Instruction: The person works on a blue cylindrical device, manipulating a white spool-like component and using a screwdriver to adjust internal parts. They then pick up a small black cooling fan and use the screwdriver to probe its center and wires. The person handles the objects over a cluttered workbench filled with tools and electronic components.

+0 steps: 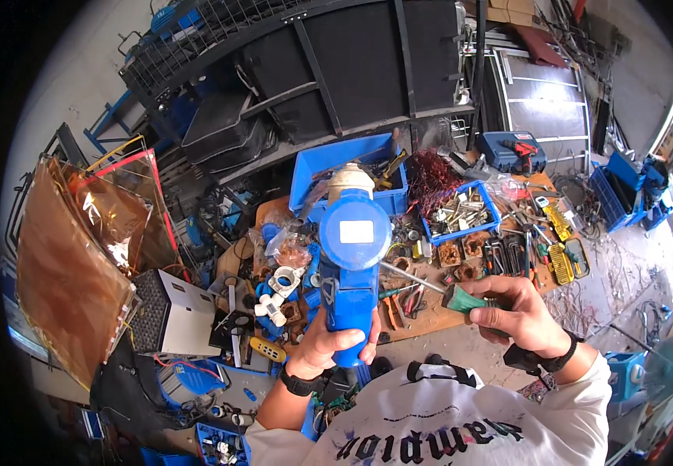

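My left hand (pixel 325 342) grips the lower body of a blue plastic fitting (pixel 352 303), which looks like an industrial socket, with a round lid bearing a pale label and a cream fitting (pixel 349 179) at its far end. My right hand (pixel 507 307) is closed on the green handle of a screwdriver (pixel 464 300). Its metal shaft points left toward the blue fitting's right side; whether the tip touches it I cannot tell. Just left of the blue fitting, white pipe fittings (pixel 269 309) lie among small parts on the cluttered wooden bench (pixel 422 326).
Behind are a blue crate (pixel 305 175), a tray of metal parts (pixel 460 213) and a drill (pixel 525 155) on a case. Pliers, wrenches and yellow tool sets (pixel 560 264) lie at right. Brown sheets (pixel 64 272) lean at left beside a metal box (pixel 189 311). A black rack (pixel 344 62) stands behind.
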The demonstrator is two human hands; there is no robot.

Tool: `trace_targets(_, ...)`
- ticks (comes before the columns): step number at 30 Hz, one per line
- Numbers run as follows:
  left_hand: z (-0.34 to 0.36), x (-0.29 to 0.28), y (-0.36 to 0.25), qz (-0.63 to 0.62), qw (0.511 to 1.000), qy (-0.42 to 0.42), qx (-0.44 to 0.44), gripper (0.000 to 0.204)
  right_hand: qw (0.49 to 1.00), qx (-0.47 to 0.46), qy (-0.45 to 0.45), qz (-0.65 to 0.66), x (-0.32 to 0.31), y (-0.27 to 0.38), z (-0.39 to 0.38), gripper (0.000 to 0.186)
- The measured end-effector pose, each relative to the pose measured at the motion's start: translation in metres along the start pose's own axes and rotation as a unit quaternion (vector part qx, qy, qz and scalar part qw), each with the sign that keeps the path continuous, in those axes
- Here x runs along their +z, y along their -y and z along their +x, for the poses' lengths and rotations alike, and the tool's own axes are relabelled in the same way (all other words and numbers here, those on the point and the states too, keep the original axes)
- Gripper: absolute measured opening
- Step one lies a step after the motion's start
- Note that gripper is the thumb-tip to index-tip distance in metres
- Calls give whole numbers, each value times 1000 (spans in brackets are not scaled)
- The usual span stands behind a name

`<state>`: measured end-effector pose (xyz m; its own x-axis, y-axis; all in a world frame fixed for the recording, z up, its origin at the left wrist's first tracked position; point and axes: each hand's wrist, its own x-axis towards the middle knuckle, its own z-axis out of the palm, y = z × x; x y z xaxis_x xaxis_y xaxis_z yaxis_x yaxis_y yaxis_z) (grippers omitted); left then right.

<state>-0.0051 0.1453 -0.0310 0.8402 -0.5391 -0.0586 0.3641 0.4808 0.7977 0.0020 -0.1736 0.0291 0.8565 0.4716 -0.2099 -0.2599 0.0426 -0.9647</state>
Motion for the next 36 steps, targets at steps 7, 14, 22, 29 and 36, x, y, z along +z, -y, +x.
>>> trace_targets(7, 4, 5, 2, -38, 999, 2, 25, 57, 981, -137, -33, -136, -2, -11, 17, 39)
trace_targets(14, 1, 14, -2, 47, 993, -96, 54, 45, 891, -308, -50, -330, -7, -7, 9, 41)
trace_targets(22, 5, 17, 0, 126, 978, -149, 77, 37, 879, -305, -62, -363, -2, -6, 7, 40)
trace_targets(29, 4, 11, 9, 174, 959, -195, 106, 45, 856, -310, -84, -405, 4, -6, 8, 41)
trace_targets(36, 2, 6, 6, 217, 948, -204, 116, 49, 897, -270, -54, -347, -3, -7, 12, 42)
